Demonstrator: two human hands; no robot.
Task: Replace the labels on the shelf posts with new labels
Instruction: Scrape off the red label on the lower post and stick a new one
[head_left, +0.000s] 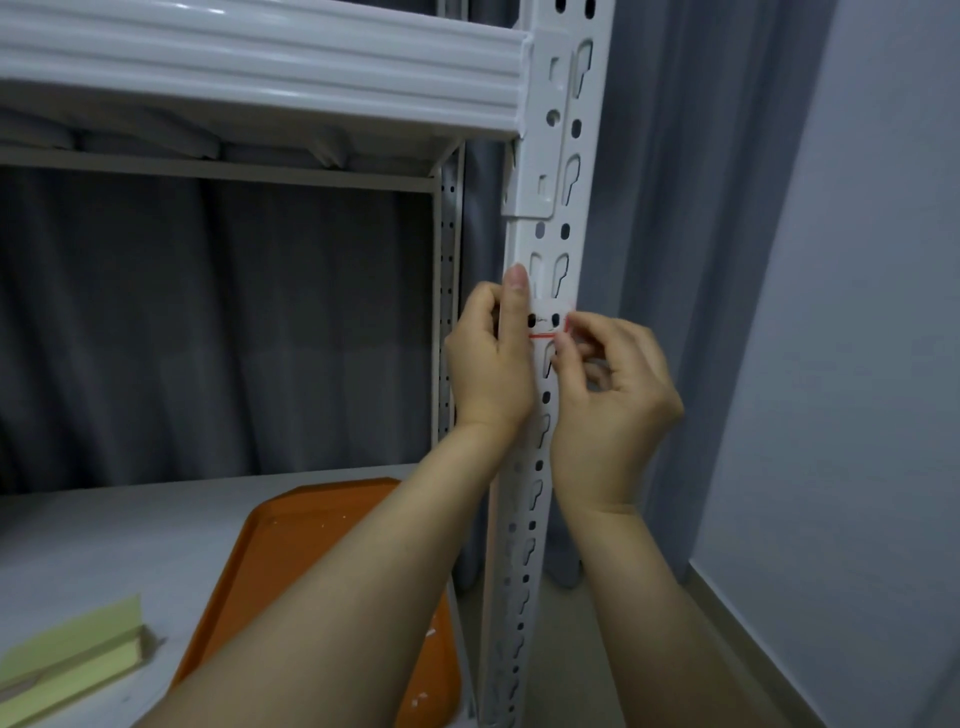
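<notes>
Pinching the label (546, 326) at its right edge, my right hand (613, 400) is closing thumb and forefinger on it. My left hand (491, 364) is gripping the post (587, 208) from the left, its fingers wrapping out of sight behind the metal and its thumb lying straight up the front.

Nearest me, one green pad (67, 654) is lying on the shelf (130, 545), running off the left edge. Beside it one orange tray (311, 545) is sitting on the same shelf, with my left forearm crossing over it and hiding its near corner; pale specks are dotting its surface.

Further out, the one label is sitting across the post's front face, between my two hands. It is white with a red line along the bottom, and its small dark marks are proving too faint to read. One beam (260, 67) is meeting the post above. I am counting two posts, the back post (448, 312) standing behind my left hand. Farthest off, a grey curtain (208, 312) is hanging, and a wall (857, 312) is running along the right.
</notes>
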